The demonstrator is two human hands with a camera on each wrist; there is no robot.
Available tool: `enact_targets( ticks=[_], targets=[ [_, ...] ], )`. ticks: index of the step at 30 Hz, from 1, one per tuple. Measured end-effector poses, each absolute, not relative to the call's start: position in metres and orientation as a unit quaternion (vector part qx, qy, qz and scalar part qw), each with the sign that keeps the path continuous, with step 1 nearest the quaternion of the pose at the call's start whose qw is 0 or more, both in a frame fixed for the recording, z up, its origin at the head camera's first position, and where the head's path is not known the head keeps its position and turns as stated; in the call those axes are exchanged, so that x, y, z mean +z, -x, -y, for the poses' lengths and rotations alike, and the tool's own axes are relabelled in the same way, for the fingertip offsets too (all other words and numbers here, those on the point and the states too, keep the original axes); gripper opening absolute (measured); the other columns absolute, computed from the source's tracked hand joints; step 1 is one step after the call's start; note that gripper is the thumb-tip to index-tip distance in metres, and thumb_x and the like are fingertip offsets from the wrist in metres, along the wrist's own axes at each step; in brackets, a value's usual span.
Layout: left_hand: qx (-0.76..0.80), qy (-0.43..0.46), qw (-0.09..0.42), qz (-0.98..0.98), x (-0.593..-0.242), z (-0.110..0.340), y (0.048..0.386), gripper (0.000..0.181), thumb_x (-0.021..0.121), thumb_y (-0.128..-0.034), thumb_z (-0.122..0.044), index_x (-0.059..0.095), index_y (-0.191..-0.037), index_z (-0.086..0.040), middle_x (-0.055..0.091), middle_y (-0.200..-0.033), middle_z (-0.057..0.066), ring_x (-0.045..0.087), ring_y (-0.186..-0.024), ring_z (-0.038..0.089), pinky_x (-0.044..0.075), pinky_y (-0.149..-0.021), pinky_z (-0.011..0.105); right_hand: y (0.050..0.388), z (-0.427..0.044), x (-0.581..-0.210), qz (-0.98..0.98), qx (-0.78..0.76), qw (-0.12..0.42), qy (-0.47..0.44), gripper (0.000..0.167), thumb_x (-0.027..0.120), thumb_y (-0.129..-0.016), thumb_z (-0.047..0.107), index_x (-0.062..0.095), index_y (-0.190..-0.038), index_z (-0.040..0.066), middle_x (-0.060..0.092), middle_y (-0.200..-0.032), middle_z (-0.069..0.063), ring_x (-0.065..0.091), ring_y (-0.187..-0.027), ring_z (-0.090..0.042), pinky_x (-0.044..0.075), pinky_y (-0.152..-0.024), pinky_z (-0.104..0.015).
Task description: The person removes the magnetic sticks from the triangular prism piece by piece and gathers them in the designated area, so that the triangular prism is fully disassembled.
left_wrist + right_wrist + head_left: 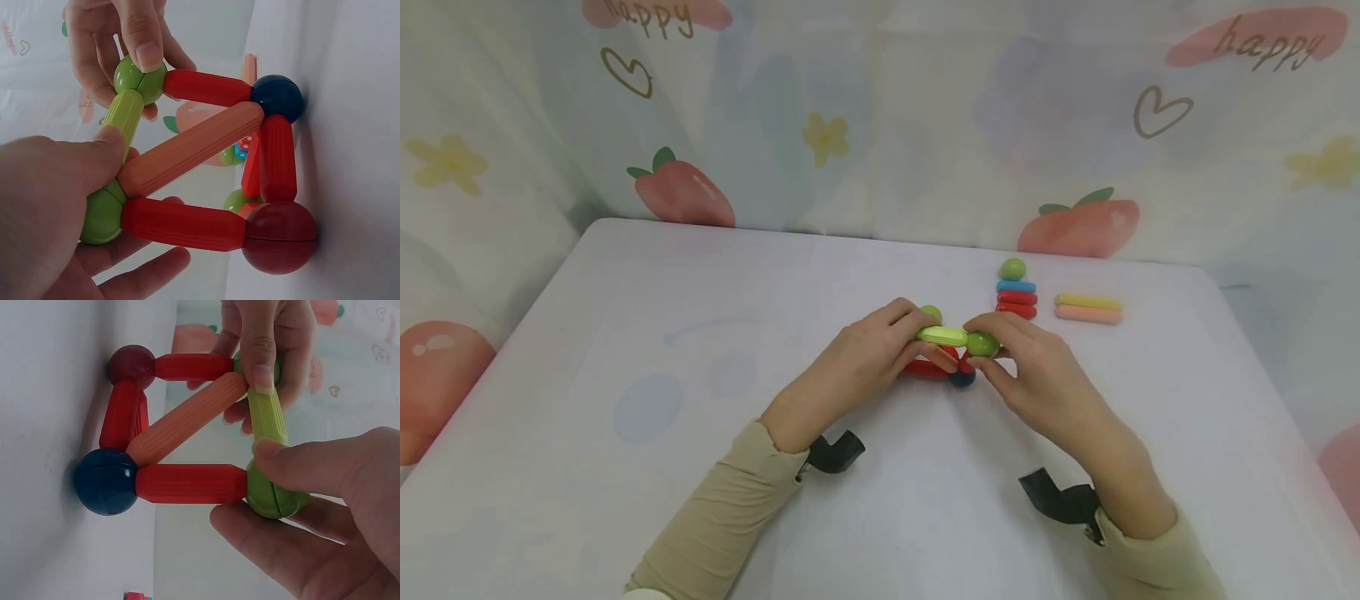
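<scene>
Both hands hold a frame of magnetic rods and balls on the table. My left hand (pixel 868 350) grips its left top corner, thumb on the yellow-green rod (pixel 122 115) beside a green ball (pixel 102 215). The right hand (pixel 1045 383) pinches the other green ball (pixel 982 343) at the rod's far end. Red rods (pixel 190 483) run down to a dark blue ball (pixel 106 481) and a dark red ball (pixel 281 237), low by the tabletop. An orange rod (pixel 194 147) slants from the left green ball to the blue one. The frame's back is partly hidden.
Behind the right hand lie a loose green ball (pixel 1012 268), a blue rod (pixel 1017 287) and red rods (pixel 1017 297). Farther right are a yellow rod (pixel 1088 302) and an orange-pink rod (pixel 1088 315). A patterned curtain (pixel 917 125) hangs behind the white table (pixel 625 333).
</scene>
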State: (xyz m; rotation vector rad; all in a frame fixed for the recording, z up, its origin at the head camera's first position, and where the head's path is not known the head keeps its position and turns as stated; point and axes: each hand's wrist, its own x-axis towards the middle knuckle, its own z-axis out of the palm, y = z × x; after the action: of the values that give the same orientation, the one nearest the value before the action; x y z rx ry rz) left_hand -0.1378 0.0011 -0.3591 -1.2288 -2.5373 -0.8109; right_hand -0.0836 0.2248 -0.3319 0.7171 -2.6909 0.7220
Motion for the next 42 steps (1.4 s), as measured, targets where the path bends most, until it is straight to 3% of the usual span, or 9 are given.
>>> enact_targets(
  ticks=[10, 26, 35, 42],
  targets=[
    [-0.250, 0.418, 0.101, 0.868, -0.360, -0.001, 0.138, 0.028, 0.063, -0.0982, -0.020, 0.061, -0.124, -0.009, 0.063, -0.113, 0.003, 0.063, -0.096, 0.013, 0.055, -0.087, 0.023, 0.085, -0.222, -0.333, 0.931, 0.276, 0.111, -0.213, 0.040, 0.077, -0.081, -0.003, 0.060, -0.117, -0.003, 0.068, -0.101, -0.011, 0.068, -0.091, -0.022, 0.061, -0.074, -0.040],
    [-0.227, 0.424, 0.130, 0.867, -0.360, -0.004, 0.138, 0.030, 0.063, -0.0977, -0.021, 0.061, -0.124, -0.007, 0.064, -0.114, 0.003, 0.062, -0.093, 0.011, 0.055, -0.084, 0.022, 0.087, -0.219, -0.340, 0.927, 0.282, 0.159, -0.191, 0.041, 0.081, -0.078, -0.002, 0.059, -0.113, -0.004, 0.067, -0.098, -0.014, 0.070, -0.087, -0.027, 0.061, -0.065, -0.038],
    [-0.250, 0.412, 0.123, 0.868, -0.360, -0.004, 0.137, 0.023, 0.062, -0.0987, -0.019, 0.062, -0.120, -0.010, 0.064, -0.112, 0.000, 0.063, -0.092, 0.010, 0.055, -0.082, 0.023, 0.090, -0.226, -0.338, 0.930, 0.271, 0.194, -0.154, 0.040, 0.077, -0.080, -0.006, 0.059, -0.116, -0.006, 0.066, -0.106, -0.018, 0.066, -0.096, -0.031, 0.060, -0.069, -0.045],
    [-0.264, 0.418, 0.112, 0.862, -0.361, -0.003, 0.138, 0.032, 0.063, -0.0979, -0.023, 0.060, -0.126, -0.009, 0.064, -0.114, 0.003, 0.064, -0.097, 0.014, 0.054, -0.088, 0.025, 0.092, -0.229, -0.339, 0.930, 0.270, 0.194, -0.159, 0.039, 0.075, -0.081, -0.008, 0.059, -0.116, -0.005, 0.065, -0.106, -0.016, 0.065, -0.095, -0.029, 0.060, -0.075, -0.047]
  ],
)
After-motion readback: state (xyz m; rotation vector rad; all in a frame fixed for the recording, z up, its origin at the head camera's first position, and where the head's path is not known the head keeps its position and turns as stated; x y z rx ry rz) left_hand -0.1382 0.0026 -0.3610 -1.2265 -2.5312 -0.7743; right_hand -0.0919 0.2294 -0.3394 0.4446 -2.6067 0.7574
